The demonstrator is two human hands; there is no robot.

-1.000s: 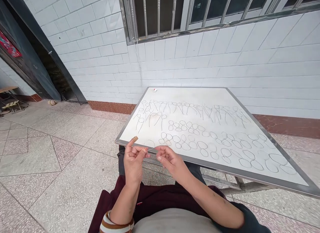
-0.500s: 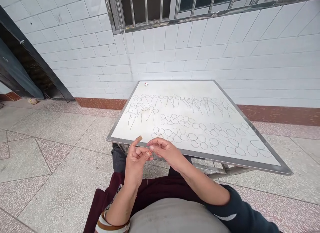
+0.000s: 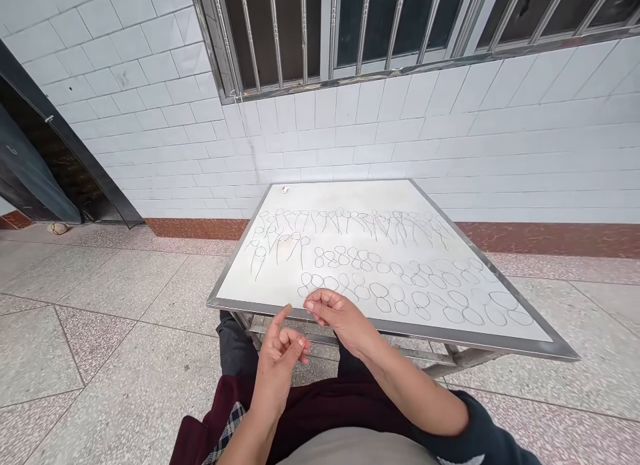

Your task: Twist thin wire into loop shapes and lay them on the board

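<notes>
In front of the table's near edge, my left hand (image 3: 283, 352) pinches thumb against fingers on a thin strand (image 3: 307, 327), its index finger raised. Slightly higher and to the right, my right hand (image 3: 333, 313) pinches the upper part of the same strand, which spans the small gap between the hands. It is too fine for me to tell whether it is wire or thread. Beyond them, the white tabletop (image 3: 345, 195) carries thin dark closed loops (image 3: 406, 296) in rows on its near half. Farther back lie loops with long loose tails (image 3: 380, 225).
A small white and red object (image 3: 285, 190) sits at the table's far left corner. The table has a grey metal rim (image 3: 400, 330). Behind it stand a white tiled wall (image 3: 310, 142) and a barred window (image 3: 300, 38). A doorway (image 3: 55, 158) opens at left.
My hands have moved apart: the right is now above the left, with the strand stretched between them. The head view has tilted up, so the table appears lower.
</notes>
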